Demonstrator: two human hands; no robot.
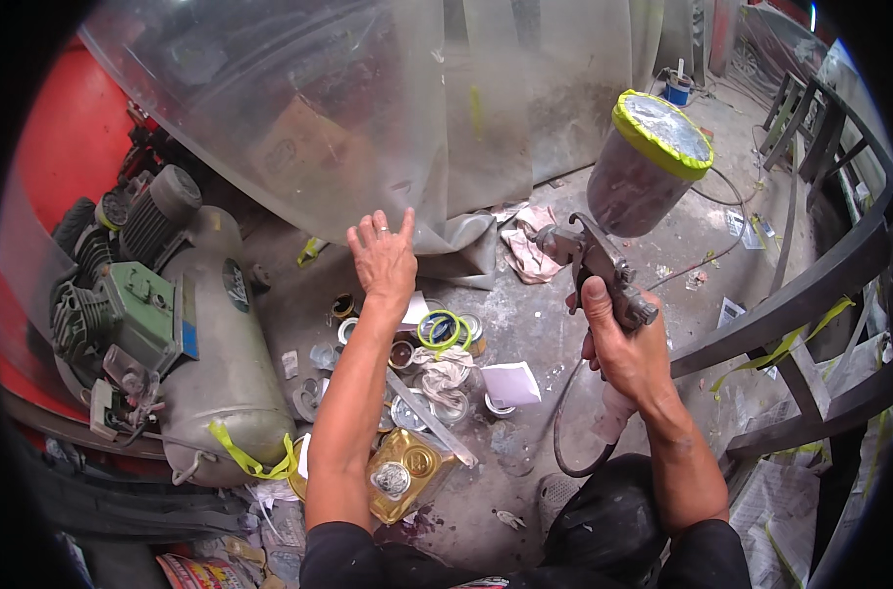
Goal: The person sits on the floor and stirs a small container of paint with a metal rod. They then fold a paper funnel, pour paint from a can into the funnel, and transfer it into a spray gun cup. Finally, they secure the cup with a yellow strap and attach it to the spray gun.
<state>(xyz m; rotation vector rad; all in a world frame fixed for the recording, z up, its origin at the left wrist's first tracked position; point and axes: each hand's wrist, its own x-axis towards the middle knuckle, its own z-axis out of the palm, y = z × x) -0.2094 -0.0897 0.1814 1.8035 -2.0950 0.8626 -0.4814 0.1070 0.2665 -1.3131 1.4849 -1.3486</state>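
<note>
My right hand (623, 344) is wrapped round the grip of a spray gun (611, 263). On top of the gun sits a grey cup (635, 191), its lid edged with bright yellow-green tape. A hose (561, 432) runs from below the grip. Ahead of me my left hand (384, 257) reaches out with its fingers spread and nothing in them. It is at the lower part of a hanging clear plastic sheet (368, 118); whether the fingertips touch the sheet I cannot tell. The sheet's bottom edge lies folded on the floor beside that hand.
A green and grey air compressor (221, 344) stands at the left. Between my arms are several open cans, rags (445, 378), a stick (432, 420) and a gold tin (407, 471). Dark curved parts (810, 309) on a rack fill the right side. A blue pot (678, 90) stands farther back.
</note>
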